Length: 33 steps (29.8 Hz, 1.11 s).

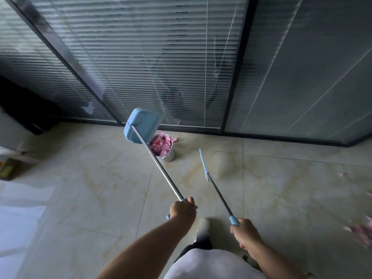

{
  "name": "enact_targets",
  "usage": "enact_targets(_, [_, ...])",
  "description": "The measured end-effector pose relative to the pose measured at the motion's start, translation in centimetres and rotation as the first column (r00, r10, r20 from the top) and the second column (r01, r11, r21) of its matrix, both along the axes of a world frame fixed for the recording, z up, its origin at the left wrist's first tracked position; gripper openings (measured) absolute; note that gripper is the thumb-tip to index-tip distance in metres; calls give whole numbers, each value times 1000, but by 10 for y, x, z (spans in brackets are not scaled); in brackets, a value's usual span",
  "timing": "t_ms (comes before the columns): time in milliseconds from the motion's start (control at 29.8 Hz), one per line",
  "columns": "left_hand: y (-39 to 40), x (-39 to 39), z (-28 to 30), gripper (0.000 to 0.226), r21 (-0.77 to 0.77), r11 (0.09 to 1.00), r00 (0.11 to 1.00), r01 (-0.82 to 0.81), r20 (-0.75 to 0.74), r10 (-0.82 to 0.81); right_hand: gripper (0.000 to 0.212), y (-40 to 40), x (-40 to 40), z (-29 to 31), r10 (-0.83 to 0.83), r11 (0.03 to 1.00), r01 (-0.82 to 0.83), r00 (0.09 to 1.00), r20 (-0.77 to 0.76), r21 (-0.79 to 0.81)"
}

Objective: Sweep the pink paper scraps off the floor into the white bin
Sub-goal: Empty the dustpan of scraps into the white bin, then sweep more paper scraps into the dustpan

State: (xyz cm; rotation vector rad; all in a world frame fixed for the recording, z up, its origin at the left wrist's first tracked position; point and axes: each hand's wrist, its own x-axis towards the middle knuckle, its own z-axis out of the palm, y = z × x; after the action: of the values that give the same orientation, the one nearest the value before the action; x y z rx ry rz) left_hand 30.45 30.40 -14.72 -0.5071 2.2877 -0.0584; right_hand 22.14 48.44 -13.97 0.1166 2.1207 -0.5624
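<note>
My left hand [182, 208] grips the metal handle of a light blue dustpan [142, 123]. The pan is raised and tipped over the white bin [168, 156], which stands on the floor by the glass wall. Pink paper scraps [161, 146] fill the bin, and a few lie on the floor just behind it [175, 139]. My right hand [244, 231] grips the blue end of a broom handle; the thin blue broom head [203, 164] hangs above the floor to the right of the bin. More pink scraps [361, 230] lie blurred at the right edge.
A glass partition with blinds [161, 67] runs along the far side. A dark cabinet [24, 109] and a cardboard box [8, 168] stand at the left. My shoe [203, 228] is on the beige tiled floor between my arms.
</note>
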Motion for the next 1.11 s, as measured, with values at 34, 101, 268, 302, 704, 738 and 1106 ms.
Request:
enact_targets(34, [3, -4, 5, 50, 9, 1000, 999, 22, -31, -22, 13, 6, -1, -1, -20, 1000, 20, 1000, -1, 4])
enact_targets(101, [7, -12, 9, 50, 36, 998, 996, 50, -82, -46, 19, 13, -2, -6, -44, 999, 45, 999, -6, 23])
enact_targets(268, [43, -45, 33, 41, 118, 972, 968, 202, -172, -180, 23, 49, -14, -5, -162, 984, 164, 986, -31, 74])
enact_targets(302, [61, -56, 41, 39, 124, 953, 951, 276, -180, -252, 20, 67, -19, -2, -203, 976, 205, 979, -38, 75])
enact_targets(704, [278, -167, 58, 51, 411, 909, 953, 69, -298, 62, 38, 290, -45, 5, -518, 853, 521, 853, -61, 29])
enact_targets(738, [302, -176, 58, 51, 438, 895, 955, 80, -292, 58, 36, 312, -42, 9, -560, 826, 562, 827, -57, 37])
enact_targets(1106, [453, -278, 42, 55, 607, 777, 970, 168, -244, -19, 36, 443, -49, 1, -787, 603, 794, 608, -102, 81])
